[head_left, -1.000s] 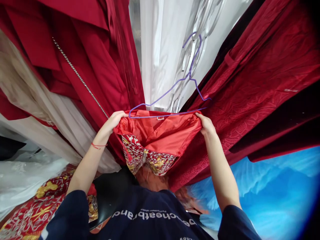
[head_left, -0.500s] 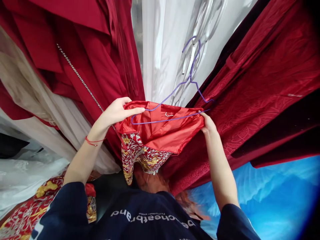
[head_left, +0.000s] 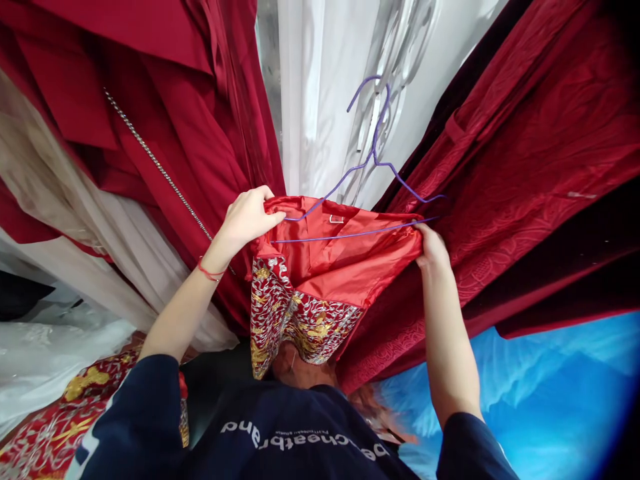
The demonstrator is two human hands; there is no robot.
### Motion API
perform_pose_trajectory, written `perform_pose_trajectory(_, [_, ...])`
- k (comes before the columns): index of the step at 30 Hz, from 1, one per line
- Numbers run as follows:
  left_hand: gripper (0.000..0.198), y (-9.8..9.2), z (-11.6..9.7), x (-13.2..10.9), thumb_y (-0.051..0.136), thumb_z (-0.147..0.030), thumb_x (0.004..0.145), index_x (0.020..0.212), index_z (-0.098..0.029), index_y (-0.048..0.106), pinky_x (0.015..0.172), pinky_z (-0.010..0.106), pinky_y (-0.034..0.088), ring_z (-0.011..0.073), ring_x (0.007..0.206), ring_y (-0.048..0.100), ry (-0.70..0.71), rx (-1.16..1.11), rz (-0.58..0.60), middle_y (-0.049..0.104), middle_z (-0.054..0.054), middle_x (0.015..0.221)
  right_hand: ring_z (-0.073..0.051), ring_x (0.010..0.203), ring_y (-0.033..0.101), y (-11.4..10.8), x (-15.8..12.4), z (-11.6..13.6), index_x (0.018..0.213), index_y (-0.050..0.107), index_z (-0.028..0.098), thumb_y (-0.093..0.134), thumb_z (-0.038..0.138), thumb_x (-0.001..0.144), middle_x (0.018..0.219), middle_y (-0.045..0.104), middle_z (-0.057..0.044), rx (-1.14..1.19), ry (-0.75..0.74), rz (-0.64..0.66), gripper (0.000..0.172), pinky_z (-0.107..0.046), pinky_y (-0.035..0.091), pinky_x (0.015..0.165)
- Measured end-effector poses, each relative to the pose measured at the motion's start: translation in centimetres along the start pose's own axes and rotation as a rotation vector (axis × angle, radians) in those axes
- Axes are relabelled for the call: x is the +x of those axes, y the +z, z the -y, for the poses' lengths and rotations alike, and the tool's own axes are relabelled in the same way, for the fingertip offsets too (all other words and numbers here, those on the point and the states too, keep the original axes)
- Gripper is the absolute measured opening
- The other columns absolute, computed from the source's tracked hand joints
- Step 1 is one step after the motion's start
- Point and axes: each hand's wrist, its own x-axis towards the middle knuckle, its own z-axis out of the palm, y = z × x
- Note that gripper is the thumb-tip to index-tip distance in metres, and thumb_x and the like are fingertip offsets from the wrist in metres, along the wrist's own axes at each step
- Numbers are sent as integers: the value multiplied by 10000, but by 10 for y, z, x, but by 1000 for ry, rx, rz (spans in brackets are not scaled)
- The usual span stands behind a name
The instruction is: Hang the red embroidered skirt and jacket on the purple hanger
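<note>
A red skirt-like garment [head_left: 325, 320] with gold and silver embroidery and a shiny red lining hangs stretched between my hands. My left hand [head_left: 253, 217] grips its upper left edge, the thumb pressing on the lower left end of a purple wire hanger [head_left: 345, 180]. At the opposite upper corner, my right hand [head_left: 433, 247] pinches the edge of the garment. The hanger lies across the garment's opening, its hook pointing up and its right end sticking out past my right hand. A small white label shows inside the lining.
Dark red garments [head_left: 200, 127] hang on the left, with a silver chain [head_left: 160, 167] in front. White fabric [head_left: 315, 93] is straight ahead, and patterned red cloth [head_left: 540, 153] hangs at right. Blue tulle [head_left: 560, 393] lies lower right; another embroidered red garment [head_left: 65, 427] lies lower left.
Both hands have shifted slightly right with the garment, which is spread a little wider. The hanger has slid right relative to the garment, its right end now farther beyond my right hand.
</note>
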Motion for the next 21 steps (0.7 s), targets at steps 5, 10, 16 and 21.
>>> perform_pose_trajectory(5, [216, 22, -27, 3, 704, -302, 751, 867, -164, 585, 822, 330, 436, 217, 884, 589, 47, 33, -49, 629, 40, 847, -164, 650, 646, -5, -7, 10, 727, 659, 219, 740, 318, 661, 642, 661, 38, -107, -184, 22, 144, -285, 567, 632])
perform_pose_trajectory(10, [481, 49, -48, -4, 698, -479, 783, 1144, -178, 596, 786, 330, 475, 214, 870, 633, 88, 61, -63, 696, 55, 900, -179, 675, 659, -5, -20, 10, 729, 669, 226, 765, 373, 645, 664, 683, 31, -167, -231, 39, 194, -290, 560, 620])
perform_pose_trajectory(16, [229, 58, -51, -8, 636, -393, 853, 1010, -273, 753, 738, 349, 474, 232, 848, 669, 192, 292, -21, 754, 54, 918, -174, 675, 661, -3, -30, 11, 700, 648, 220, 757, 345, 662, 646, 677, 27, -174, -172, 20, 171, -277, 556, 618])
perform_pose_trajectory(21, [283, 63, -40, -2, 563, -379, 873, 1004, -242, 774, 675, 340, 432, 241, 766, 680, 247, 444, -119, 746, 86, 795, -152, 627, 644, -8, -21, 29, 685, 632, 212, 691, 238, 710, 641, 678, 36, -89, -40, -85, 69, -273, 562, 638])
